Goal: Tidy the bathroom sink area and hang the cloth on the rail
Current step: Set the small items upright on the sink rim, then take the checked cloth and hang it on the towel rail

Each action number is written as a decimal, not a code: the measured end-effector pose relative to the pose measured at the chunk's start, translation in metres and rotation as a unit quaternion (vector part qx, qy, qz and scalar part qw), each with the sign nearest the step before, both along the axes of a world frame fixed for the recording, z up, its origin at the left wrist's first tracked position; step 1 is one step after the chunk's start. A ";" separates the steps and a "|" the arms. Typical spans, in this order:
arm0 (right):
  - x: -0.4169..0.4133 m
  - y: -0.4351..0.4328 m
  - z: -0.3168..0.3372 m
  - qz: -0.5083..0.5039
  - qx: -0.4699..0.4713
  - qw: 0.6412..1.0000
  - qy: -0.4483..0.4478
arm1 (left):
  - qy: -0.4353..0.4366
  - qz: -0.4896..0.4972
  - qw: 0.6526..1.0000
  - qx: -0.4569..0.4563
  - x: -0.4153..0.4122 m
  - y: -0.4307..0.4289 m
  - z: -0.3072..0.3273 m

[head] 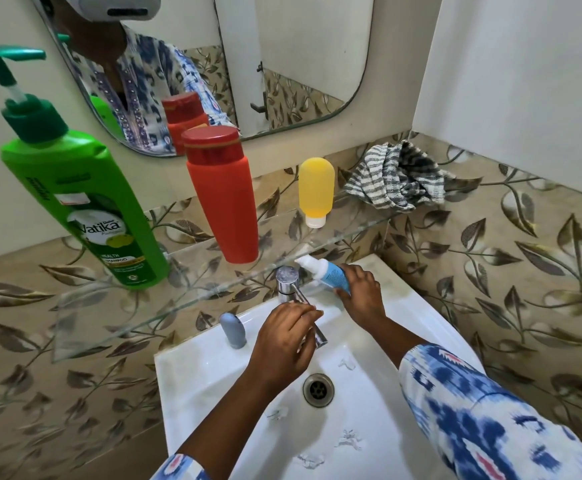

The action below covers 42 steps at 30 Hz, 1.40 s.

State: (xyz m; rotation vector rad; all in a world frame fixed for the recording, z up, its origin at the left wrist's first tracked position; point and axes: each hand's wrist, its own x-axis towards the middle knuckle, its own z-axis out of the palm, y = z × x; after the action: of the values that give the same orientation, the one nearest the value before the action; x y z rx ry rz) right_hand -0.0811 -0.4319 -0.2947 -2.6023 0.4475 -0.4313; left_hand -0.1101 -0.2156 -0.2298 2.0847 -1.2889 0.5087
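A striped grey-and-white cloth (397, 177) lies bunched at the right end of the glass shelf (164, 306). My right hand (360, 294) is shut on a blue-and-white tube (324, 271), tilted at the back rim of the white sink (213, 393). My left hand (284, 341) rests on the chrome tap (287, 278), its fingers curled over the spout. Whether it grips the spout I cannot tell. On the shelf stand a green pump shampoo bottle (85, 199), a red bottle (223, 195) and a small yellow bottle (316, 190).
A small grey bottle (233, 330) stands on the sink's left rim. The drain (318, 389) lies in the basin among several foam patches. A mirror (282, 64) hangs above the shelf. Leaf-patterned tiles cover the wall on both sides.
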 end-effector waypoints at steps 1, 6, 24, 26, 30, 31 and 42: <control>0.000 0.001 0.002 -0.003 0.032 0.999 -0.013 | 0.002 -0.001 1.000 0.000 0.000 0.001 0.000; 0.001 0.009 0.006 -0.018 0.172 0.982 -0.071 | 0.011 -0.009 1.000 0.004 0.000 0.005 0.001; 0.001 0.017 -0.005 -0.043 0.329 0.941 -0.071 | 0.020 -0.003 1.000 0.004 -0.002 0.014 -0.001; -0.002 0.013 -0.006 -0.045 0.282 0.958 -0.033 | 0.019 -0.002 1.000 0.000 -0.003 0.013 -0.002; -0.014 0.011 0.012 -0.114 0.238 0.953 -0.148 | 0.025 -0.003 0.999 -0.023 -0.008 0.005 -0.006; -0.016 0.011 0.024 -0.142 0.225 0.937 -0.225 | 0.025 -0.007 0.999 -0.028 -0.010 0.001 -0.006; -0.025 -0.034 0.133 -0.201 0.026 0.914 -0.353 | 0.000 -0.063 0.995 -0.076 -0.023 -0.030 0.006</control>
State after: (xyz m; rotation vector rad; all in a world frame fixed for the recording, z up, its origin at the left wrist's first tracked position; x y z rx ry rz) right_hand -0.1066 -0.4661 -0.1613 -2.0856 0.7086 -1.4052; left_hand -0.1336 -0.2454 -0.2233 1.8669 -1.3295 0.5346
